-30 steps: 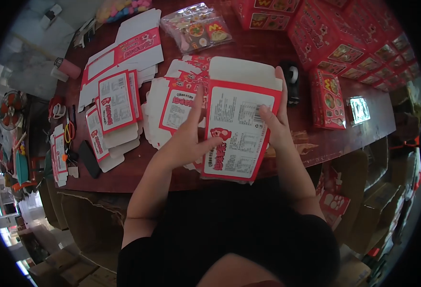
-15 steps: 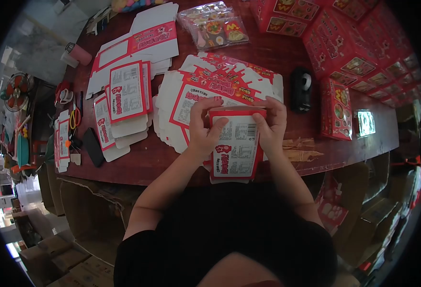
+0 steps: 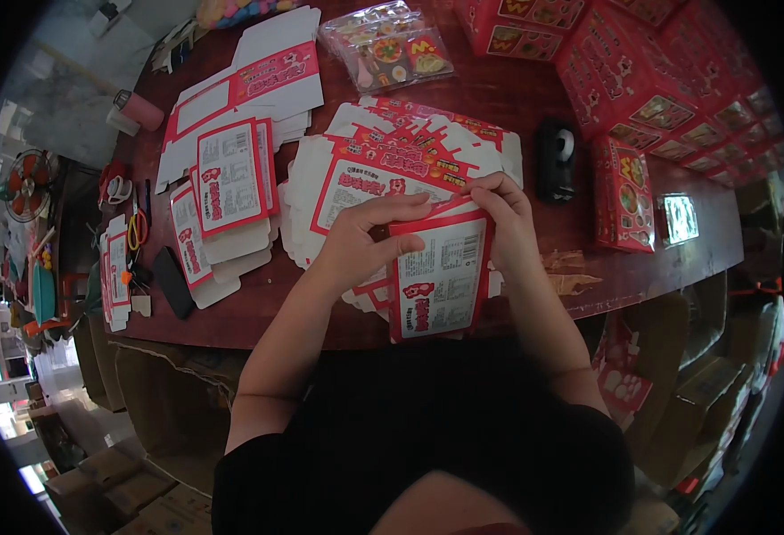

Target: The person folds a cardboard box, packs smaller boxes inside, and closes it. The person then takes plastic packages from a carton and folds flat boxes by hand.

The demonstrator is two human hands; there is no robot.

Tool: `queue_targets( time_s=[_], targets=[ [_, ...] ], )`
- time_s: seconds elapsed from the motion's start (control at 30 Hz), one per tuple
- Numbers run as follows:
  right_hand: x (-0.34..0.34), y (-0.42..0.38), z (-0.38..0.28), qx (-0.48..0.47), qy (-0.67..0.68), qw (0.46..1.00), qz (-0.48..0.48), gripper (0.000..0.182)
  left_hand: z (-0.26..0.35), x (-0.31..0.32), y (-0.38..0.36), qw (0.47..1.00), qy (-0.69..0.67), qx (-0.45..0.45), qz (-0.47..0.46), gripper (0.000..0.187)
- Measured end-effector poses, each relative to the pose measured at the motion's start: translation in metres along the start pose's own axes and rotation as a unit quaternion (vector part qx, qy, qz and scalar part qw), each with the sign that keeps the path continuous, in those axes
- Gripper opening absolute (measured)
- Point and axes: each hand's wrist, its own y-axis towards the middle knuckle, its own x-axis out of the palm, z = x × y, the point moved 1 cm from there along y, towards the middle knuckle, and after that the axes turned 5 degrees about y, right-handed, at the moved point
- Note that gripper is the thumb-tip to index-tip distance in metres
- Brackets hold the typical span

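Head view, hands: left hand [image 3: 356, 242] and right hand [image 3: 509, 218] are both clamped on one red and white carton [image 3: 439, 276], held between them over the near edge of the table [image 3: 499, 89].
Left hand: thumb across the printed face, fingers [image 3: 401, 207] reaching along the carton's top edge.
Right hand: gripping the top right corner, fingertips pinching the folded flap (the flap itself is mostly hidden under them).
Carton: long axis runs from the person's body away toward the table, slightly tilted; the end being worked is the far one, and both hands sit at that end, about equally near.
Behind the carton: a fanned pile of flat cartons [image 3: 383, 160], just beyond the hands.
Further left: more flat cartons [image 3: 227, 174] in loose stacks, scissors [image 3: 135, 230] near the table's left edge.
Right: tape dispenser [image 3: 556, 159], then finished boxes [image 3: 623, 196] in rows.
Far edge: packet of toy food [image 3: 390, 46].
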Motion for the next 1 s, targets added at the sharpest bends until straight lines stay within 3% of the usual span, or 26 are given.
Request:
queue_targets(
  time_s=[0.13, 0.17, 0.27, 0.37, 0.47, 0.57, 0.77, 1.0],
  targets=[
    [-0.007, -0.001, -0.019, -0.003, -0.152, 0.978, -0.143, 0.021, -0.004, -0.016, -0.004, 0.994, 0.033, -0.098, -0.016, 0.037],
    [-0.006, 0.0, -0.024, -0.053, -0.168, 0.966, -0.192, 0.025, -0.007, -0.019, -0.004, 0.993, 0.025, -0.111, -0.019, 0.034],
    [-0.006, -0.004, -0.042, -0.037, -0.271, 0.932, -0.239, 0.026, -0.008, -0.021, -0.003, 0.993, 0.001, -0.113, -0.017, 0.03],
    [0.009, -0.011, -0.052, 0.041, -0.236, 0.961, -0.137, 0.033, -0.004, -0.021, -0.002, 0.996, -0.009, -0.087, -0.025, 0.031],
    [0.008, -0.016, -0.048, 0.009, -0.169, 0.968, -0.184, 0.037, 0.001, -0.019, -0.002, 0.996, -0.002, -0.088, -0.022, 0.033],
    [0.015, -0.021, -0.048, 0.029, -0.227, 0.967, -0.108, 0.034, 0.002, -0.016, -0.006, 0.996, 0.003, -0.089, -0.016, 0.033],
    [0.012, -0.018, -0.039, 0.049, -0.156, 0.984, -0.075, 0.035, 0.002, -0.015, -0.009, 0.998, 0.021, -0.061, -0.004, 0.035],
    [0.021, -0.026, -0.044, 0.037, -0.215, 0.974, -0.068, 0.039, 0.002, -0.016, -0.012, 0.998, 0.007, -0.065, -0.007, 0.035]
  ],
)
